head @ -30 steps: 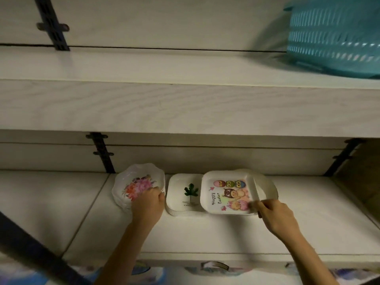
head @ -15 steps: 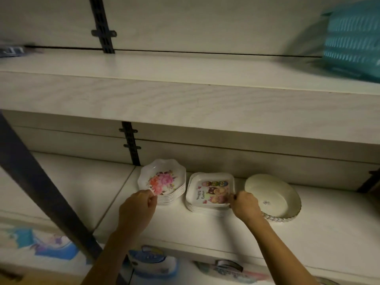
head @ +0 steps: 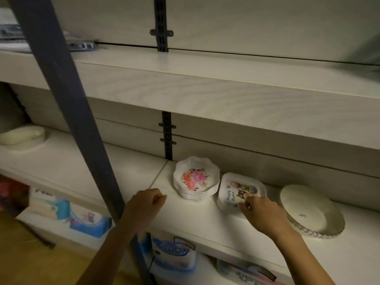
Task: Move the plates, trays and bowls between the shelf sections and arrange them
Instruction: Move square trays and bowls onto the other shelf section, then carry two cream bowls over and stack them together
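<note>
Bare shelf is left open between the slanted dark post in front and the stacked flowered bowls. Rightward, the board is taken up by square plates and round plates, set close together. Headroom is capped by the upper shelf. A pale object, possibly a dish, is seen far left.

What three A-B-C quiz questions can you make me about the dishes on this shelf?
1. Where do the owl trays sit? A) between the flower bowls and the cream plates; B) on the top shelf; C) on the floor.
2. What colour are the bowls' flowers? A) blue; B) pink and orange; C) black.
3. What does the left hand hold? A) a bowl; B) a cup; C) nothing.
Answers: 1 A, the three stacks stand in a row with the trays in the middle. 2 B, the print shows pink and orange blooms. 3 C, its fingers are curled with nothing in them.
</note>
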Tool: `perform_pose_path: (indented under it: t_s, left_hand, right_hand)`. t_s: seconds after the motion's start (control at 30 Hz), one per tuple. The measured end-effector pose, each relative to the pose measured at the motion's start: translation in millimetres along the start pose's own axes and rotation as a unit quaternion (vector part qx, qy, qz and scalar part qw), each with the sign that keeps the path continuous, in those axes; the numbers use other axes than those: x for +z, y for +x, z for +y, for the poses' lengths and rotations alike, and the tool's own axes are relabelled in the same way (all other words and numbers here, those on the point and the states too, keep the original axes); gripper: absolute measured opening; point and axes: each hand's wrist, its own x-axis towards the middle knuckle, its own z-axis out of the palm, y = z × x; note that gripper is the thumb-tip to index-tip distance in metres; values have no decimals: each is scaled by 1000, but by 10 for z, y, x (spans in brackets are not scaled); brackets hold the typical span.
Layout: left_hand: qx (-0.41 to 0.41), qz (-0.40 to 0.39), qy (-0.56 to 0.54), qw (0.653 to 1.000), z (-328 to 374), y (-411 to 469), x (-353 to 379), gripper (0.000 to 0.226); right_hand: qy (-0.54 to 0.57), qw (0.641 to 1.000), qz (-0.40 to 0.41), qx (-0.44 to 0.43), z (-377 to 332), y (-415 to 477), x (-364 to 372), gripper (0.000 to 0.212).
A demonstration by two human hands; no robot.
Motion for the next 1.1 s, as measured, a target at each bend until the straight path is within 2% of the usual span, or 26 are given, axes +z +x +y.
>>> perform_pose_path:
  t_s: [0.1,0.3,0.4,0.6,0.87,1.1]
  left_hand:
    - [-16,-31,-14,999,-193,-112,-230,30]
    - [-29,-71,52,996,-782,-406,-812,30]
    - [-25,-46,129,990,-1127,-573,-1146,37]
    - [-38,-23,199,979,-2014,-850,-1762,41]
    - [-113,16,209,971,-3006,-1022,-2453,30]
    - [-147,63,215,963,-3535,-868,-2898,27]
  right_hand:
    - [-26,998,1,-53,-430,-54,-56,40]
    - [-10,992,-28,-124,-1400,-196,-43,37]
    - [-6,988,-37,-149,-1886,-276,33,36]
    - [-42,980,-62,-186,-2844,-439,300,28]
    - [-13,974,-60,-220,-4046,-388,465,28]
    - [-17,964,-31,-265,-4796,-43,572,34]
